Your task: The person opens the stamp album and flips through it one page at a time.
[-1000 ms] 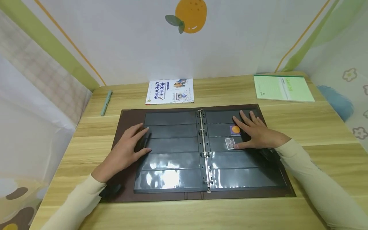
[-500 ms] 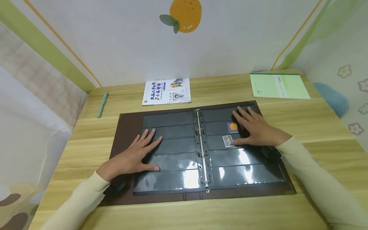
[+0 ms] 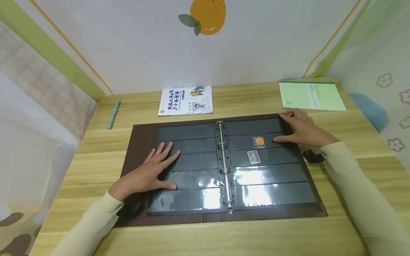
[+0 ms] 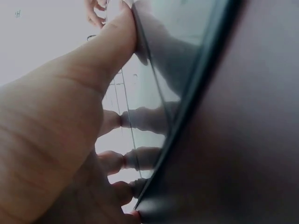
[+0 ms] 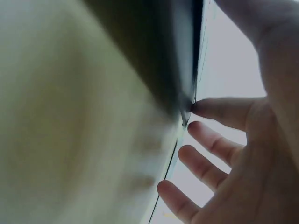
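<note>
A stamp album with a brown cover lies spread out, its black pocket pages bound by a metal ring spine. On the right page sit a purple stamp with an orange disc and a grey, white-edged stamp. My left hand rests with fingers spread on the left page. At the right page's upper outer corner is my right hand; its index fingertip touches the corner in the right wrist view, and the thumb lies over the page.
Behind the album lies a white picture book. A green notepad lies at the back right, and a green pen-like stick at the back left. The wooden table meets a curtain at the back.
My right hand has moved from over the stamps to the page's upper right corner, uncovering both stamps. My left hand has slid inward onto the left page and spread its fingers.
</note>
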The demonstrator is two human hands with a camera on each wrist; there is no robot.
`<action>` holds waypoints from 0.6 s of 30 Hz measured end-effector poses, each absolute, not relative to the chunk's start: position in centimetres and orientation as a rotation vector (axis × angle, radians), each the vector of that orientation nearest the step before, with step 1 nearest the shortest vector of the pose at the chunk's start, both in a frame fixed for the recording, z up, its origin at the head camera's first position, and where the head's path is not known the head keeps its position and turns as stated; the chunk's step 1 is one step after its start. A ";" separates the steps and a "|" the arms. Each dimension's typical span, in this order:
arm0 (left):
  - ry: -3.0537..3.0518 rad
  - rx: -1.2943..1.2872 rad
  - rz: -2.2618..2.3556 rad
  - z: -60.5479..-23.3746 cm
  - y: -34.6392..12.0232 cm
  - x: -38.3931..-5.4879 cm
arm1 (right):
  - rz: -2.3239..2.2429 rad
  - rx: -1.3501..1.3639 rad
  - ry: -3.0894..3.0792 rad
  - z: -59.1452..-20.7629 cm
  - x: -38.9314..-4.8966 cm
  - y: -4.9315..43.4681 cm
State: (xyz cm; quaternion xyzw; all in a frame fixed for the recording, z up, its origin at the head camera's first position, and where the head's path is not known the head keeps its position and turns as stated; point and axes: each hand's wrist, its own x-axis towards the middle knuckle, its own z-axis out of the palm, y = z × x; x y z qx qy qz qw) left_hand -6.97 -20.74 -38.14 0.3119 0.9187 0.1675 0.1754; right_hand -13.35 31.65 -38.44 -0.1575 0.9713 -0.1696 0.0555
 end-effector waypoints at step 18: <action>2.590 0.894 0.460 -38.0 -20.6 -6.8 | -0.847 -0.389 2.866 -36.6 -11.9 30.1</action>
